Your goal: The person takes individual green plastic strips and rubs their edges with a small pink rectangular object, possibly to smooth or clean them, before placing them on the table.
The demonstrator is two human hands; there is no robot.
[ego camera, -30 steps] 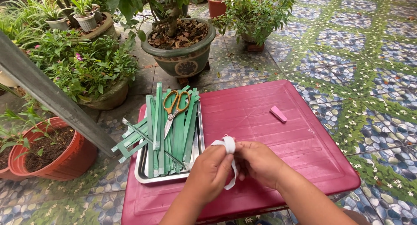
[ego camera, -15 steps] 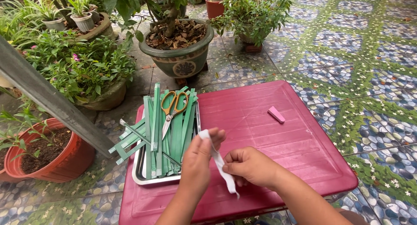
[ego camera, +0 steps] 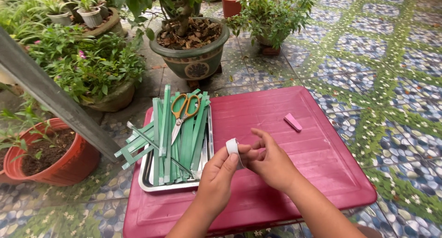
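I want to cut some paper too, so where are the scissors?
In the head view, the orange-handled scissors lie on the green strips in the metal tray, at the left of the red table, beyond the left hand.

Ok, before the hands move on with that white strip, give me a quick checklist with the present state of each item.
1. White strip held by both hands: ok, left hand and right hand pinch it together.
2. Strip curled into a loop: ok, curved at the top.
3. Strip's lower end: cannot tell, hidden behind the fingers.
4. Scissors free of both hands: ok, lying on the green strips.
5. Green strips contained in the metal tray: not ok, several stick out past its left edge.
6. Pink piece apart from the hands: ok, alone on the red table.
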